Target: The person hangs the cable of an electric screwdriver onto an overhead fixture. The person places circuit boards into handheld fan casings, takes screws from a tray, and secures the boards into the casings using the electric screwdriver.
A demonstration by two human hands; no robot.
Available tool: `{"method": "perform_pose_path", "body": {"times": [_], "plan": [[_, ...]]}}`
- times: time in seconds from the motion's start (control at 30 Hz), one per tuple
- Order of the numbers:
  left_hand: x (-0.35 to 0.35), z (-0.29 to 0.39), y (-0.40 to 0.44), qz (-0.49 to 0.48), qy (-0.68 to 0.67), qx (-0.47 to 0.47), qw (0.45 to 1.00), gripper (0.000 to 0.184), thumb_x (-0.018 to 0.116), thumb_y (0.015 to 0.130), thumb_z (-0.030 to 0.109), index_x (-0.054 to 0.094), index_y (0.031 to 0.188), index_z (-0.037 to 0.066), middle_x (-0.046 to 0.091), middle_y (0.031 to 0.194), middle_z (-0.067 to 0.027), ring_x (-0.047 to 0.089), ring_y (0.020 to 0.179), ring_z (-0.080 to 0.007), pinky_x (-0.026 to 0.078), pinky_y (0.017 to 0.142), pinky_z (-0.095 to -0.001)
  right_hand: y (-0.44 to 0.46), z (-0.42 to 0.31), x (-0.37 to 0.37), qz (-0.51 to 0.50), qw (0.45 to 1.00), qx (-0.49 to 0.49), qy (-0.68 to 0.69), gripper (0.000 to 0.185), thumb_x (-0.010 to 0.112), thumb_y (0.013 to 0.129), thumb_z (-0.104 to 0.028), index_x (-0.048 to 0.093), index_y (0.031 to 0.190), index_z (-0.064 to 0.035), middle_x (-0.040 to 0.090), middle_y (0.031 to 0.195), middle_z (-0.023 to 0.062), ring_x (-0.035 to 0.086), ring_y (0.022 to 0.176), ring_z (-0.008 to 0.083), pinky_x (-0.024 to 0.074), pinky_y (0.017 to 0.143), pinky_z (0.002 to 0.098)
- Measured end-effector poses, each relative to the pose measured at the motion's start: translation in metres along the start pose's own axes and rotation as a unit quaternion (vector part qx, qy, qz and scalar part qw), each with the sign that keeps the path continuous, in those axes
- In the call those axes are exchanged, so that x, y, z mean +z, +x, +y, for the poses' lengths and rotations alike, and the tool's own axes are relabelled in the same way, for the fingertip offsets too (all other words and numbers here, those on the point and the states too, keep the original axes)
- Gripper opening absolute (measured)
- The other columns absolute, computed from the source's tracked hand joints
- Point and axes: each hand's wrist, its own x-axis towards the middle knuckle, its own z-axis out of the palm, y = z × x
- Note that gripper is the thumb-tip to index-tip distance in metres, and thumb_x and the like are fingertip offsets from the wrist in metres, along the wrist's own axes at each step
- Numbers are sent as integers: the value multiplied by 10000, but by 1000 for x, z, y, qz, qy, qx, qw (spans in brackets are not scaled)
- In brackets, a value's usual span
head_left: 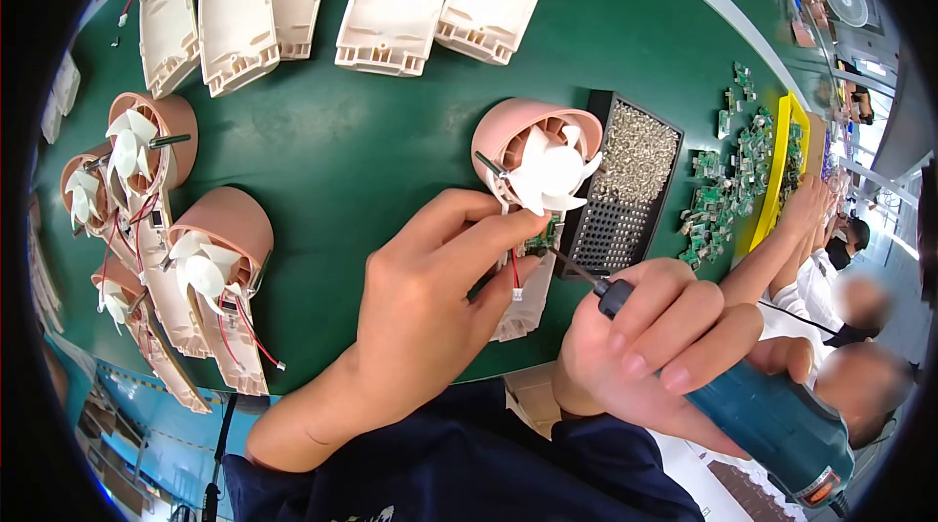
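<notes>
In front of me lies a small fan assembly, with white blades in a pink ring and a pale handle shell below. My left hand is closed on its neck, index fingertip just under the blades. Part of a green circuit board shows beneath that finger, and a red-and-black wire with a white connector hangs from it. My right hand is wrapped round a teal electric screwdriver. Its thin bit points at the board; whether it touches a screw I cannot make out.
A black tray of small screws sits right of the fan. Beyond it are loose circuit boards and a yellow bin, with another person's hand beside it. Several fan assemblies stand left; pale shells lie at the back.
</notes>
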Motion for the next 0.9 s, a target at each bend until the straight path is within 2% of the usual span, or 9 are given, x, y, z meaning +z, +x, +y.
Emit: {"method": "perform_pose_path", "body": {"times": [0.23,0.33,0.43,0.53,0.73,0.8,0.83,0.87,0.9], "plan": [[0,0,0,-1,0,1,1000,411,769,715,-104,708,1094,43,621,948,-101,650,780,-154,605,644,-265,-1,2,-1,-31,999,8,-21,616,457,927,-605,452,1345,-153,489,669,49,382,437,154,372,419,309],[-1,0,1,-2,3,1,1000,413,767,716,-106,708,1096,44,620,951,-100,651,778,-155,605,647,-263,-2,1,4,-5,1000,20,-16,563,403,951,-566,522,1259,-110,521,678,67,424,464,190,406,480,356],[0,-1,0,-2,3,4,1000,417,762,716,-114,707,1098,44,618,952,-101,652,777,-156,606,650,-264,-5,-1,-5,-45,999,19,-23,425,423,976,-453,464,1312,-197,567,724,100,482,479,217,427,431,351],[-1,-2,0,-2,3,8,1000,420,759,717,-118,706,1102,43,617,954,-105,653,777,-156,606,651,-265,-6,-3,-9,-71,997,17,-28,376,436,992,-377,425,1348,-254,598,755,122,521,488,236,442,398,348],[-2,0,1,-11,-2,1,1000,409,756,725,-117,705,1103,30,617,972,-107,653,785,-154,609,671,-261,-5,-2,-8,-91,995,19,-39,437,443,995,-418,399,1402,-264,591,751,109,500,477,226,431,392,328],[-1,-1,0,-3,-19,-2,1000,391,761,719,-96,703,1083,33,629,960,-110,661,764,-181,590,644,-279,-7,-8,-5,-10,999,-37,-22,515,444,988,-495,374,1436,-251,581,755,96,466,456,204,415,384,318],[-1,0,0,7,-33,-7,999,374,766,712,-74,702,1064,35,640,947,-114,668,742,-208,571,617,-298,-6,-14,-7,-4,999,-36,4,585,443,971,-561,387,1422,-194,560,760,109,439,440,185,400,374,318],[-2,0,0,10,-28,2,1000,374,766,712,-74,702,1064,35,640,947,-114,668,742,-208,571,617,-298,-11,-18,-8,-6,999,-46,9,585,443,971,-561,387,1422,-194,560,760,109,439,440,185,400,374,318],[-4,1,-1,0,-60,-15,998,377,768,725,-71,701,1081,34,641,957,-115,672,763,-192,588,641,-284,-19,-23,-9,56,998,0,-17,603,445,957,-594,400,1369,-156,571,781,112,445,430,161,385,373,290]]}}
